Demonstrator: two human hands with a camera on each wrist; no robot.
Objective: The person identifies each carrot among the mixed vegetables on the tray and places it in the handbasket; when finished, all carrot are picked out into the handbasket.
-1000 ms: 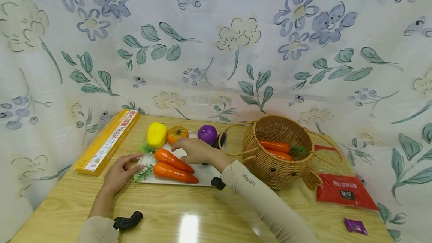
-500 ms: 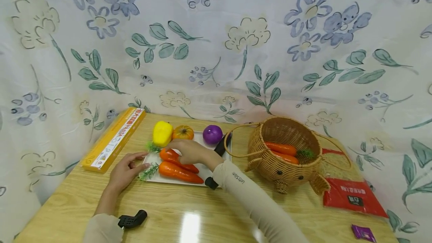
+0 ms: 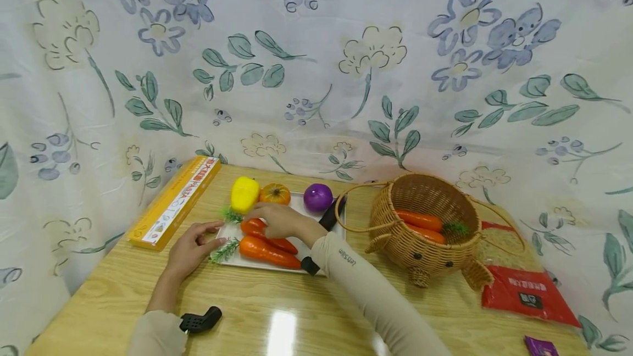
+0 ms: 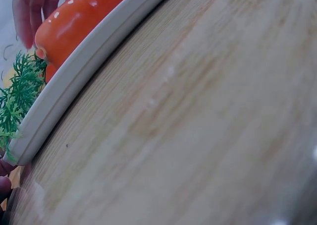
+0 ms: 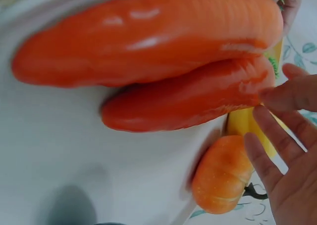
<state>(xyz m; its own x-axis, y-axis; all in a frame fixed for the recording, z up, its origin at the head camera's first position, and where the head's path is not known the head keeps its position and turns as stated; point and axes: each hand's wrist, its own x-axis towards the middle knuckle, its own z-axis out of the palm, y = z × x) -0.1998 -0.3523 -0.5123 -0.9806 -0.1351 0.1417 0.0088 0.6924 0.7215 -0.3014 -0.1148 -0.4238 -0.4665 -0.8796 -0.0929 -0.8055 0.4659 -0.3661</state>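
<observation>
- My right hand (image 3: 278, 221): fingers spread, thumb touching the far carrot (image 5: 188, 98) near its leafy end.
- My left hand (image 3: 190, 249): at the tray (image 5: 44, 145) edge; grip cannot be determined.
- Far carrot: on tray, beside near carrot (image 5: 148, 39).

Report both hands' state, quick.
Left hand: open, at the tray's left edge.
Right hand: open, at the tray's rear carrot; no closed grip shows.

In the head view, the box (image 3: 175, 202) at left reads "PASTA" beside red Chinese characters; the right sleeve (image 3: 373, 296), lower centre, "LetsSlim"; white characters on the packet (image 3: 528, 294), lower right, are too small.
</observation>
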